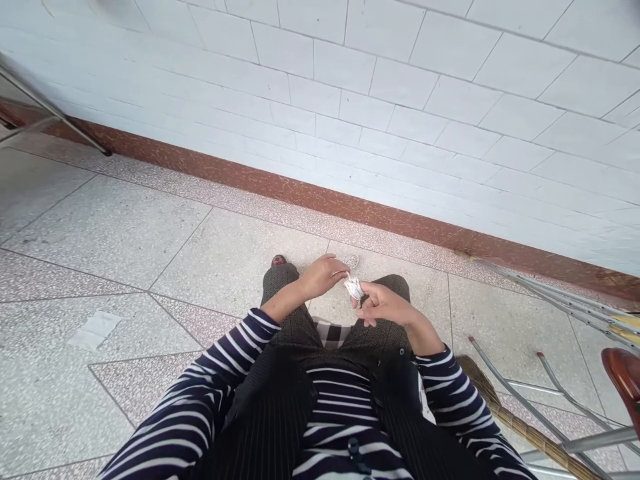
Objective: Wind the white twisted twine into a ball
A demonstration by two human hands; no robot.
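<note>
White and stringy, a small bundle [354,288] sits at the centre of the head view, just below the middle, between the knees of the dark trousers [281,283]. It looks like thin cord gathered into a loose coil, though the strands are too small to follow. The right hand [386,307] has it at the thumb and forefinger, with the other fingers loosely spread; whether the cord also loops round a finger cannot be told. The left hand [324,275] reaches in from the left, fingers drawn together and tips at the bundle's upper edge; I cannot tell whether they pinch a strand or only touch it.

Just above the bundle, a pale heap [351,261] lies on the floor [185,247] near the skirting [310,187]. No link between the two can be made out.

My reading is that the step in hand is shaping or winding the cord: the right hand supports, the left works the edge. The next move calls for a light, steady pinch on the right and small fingertip work on the left, with little pull. Too loose a hold could let the coil spring apart; too hard a tug could tangle it.
</note>
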